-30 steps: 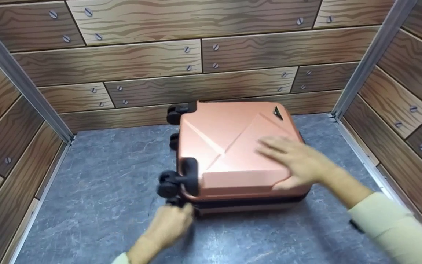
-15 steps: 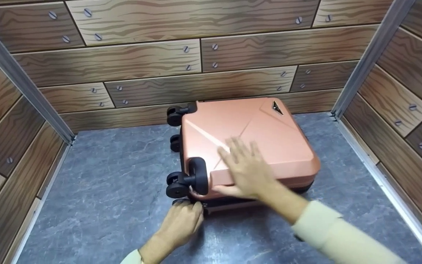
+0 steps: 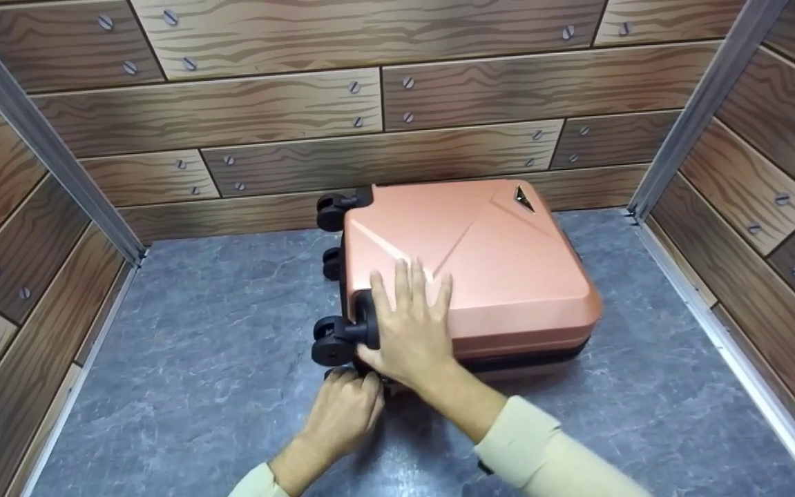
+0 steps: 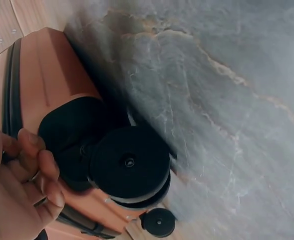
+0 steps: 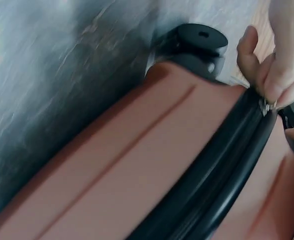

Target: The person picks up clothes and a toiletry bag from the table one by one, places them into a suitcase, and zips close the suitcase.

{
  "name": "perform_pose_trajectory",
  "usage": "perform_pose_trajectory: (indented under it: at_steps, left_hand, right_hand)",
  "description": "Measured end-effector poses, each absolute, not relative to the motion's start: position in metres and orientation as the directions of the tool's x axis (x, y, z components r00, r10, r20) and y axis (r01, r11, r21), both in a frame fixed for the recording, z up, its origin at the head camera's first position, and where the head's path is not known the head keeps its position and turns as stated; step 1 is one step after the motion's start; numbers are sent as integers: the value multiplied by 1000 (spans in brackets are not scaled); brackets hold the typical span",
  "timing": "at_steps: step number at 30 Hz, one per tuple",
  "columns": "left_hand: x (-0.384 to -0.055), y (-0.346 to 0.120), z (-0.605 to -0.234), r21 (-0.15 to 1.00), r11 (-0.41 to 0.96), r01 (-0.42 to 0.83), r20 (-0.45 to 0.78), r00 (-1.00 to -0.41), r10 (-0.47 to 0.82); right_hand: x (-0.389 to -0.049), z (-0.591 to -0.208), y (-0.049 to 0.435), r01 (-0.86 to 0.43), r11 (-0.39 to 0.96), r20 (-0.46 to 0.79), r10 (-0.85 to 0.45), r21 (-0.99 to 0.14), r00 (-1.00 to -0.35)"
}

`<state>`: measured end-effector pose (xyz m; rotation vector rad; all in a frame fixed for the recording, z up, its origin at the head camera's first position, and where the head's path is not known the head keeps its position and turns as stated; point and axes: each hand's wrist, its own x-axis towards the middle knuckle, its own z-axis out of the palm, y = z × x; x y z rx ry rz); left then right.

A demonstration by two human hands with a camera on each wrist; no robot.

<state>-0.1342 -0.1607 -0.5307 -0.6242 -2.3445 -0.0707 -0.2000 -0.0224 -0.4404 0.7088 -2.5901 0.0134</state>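
A rose-pink hard-shell suitcase [image 3: 508, 255] lies flat on the floor, its black wheels [image 3: 332, 340] facing left. My left hand [image 3: 345, 414] is at the near left corner, beside the lower wheel. In the right wrist view, its fingers pinch a small metal zipper pull [image 5: 266, 106] on the black zipper band [image 5: 201, 175] between the two shells. My right hand [image 3: 414, 338] rests on the upper shell by the wheel corner, fingers spread and straight. In the left wrist view, the left hand [image 4: 17, 185] has curled fingers next to a wheel [image 4: 132, 162]; the pull is hidden there.
Wood-patterned panels [image 3: 286, 103] rise behind the suitcase and on both sides. Metal strips [image 3: 735, 359] edge the grey marbled floor [image 3: 197, 345]. A dark triangular badge [image 3: 525, 199] sits at the shell's far right corner.
My right hand has slid left across the shell, from its right side to the wheel corner. The suitcase has turned slightly, while my left hand has stayed near the lower wheel.
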Motion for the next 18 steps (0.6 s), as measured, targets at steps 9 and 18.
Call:
perform_pose_trajectory:
  at_steps: [9, 18]
  left_hand:
    - [-136, -151, -537, -157, 904, 399, 727, -573, 379]
    - [-133, -148, -539, -136, 919, 370, 740, -578, 343]
  right_hand:
    - [-200, -456, -27, -469, 866, 628, -464, 173, -625]
    - [-197, -454, -30, -466, 868, 589, -470, 172, -658]
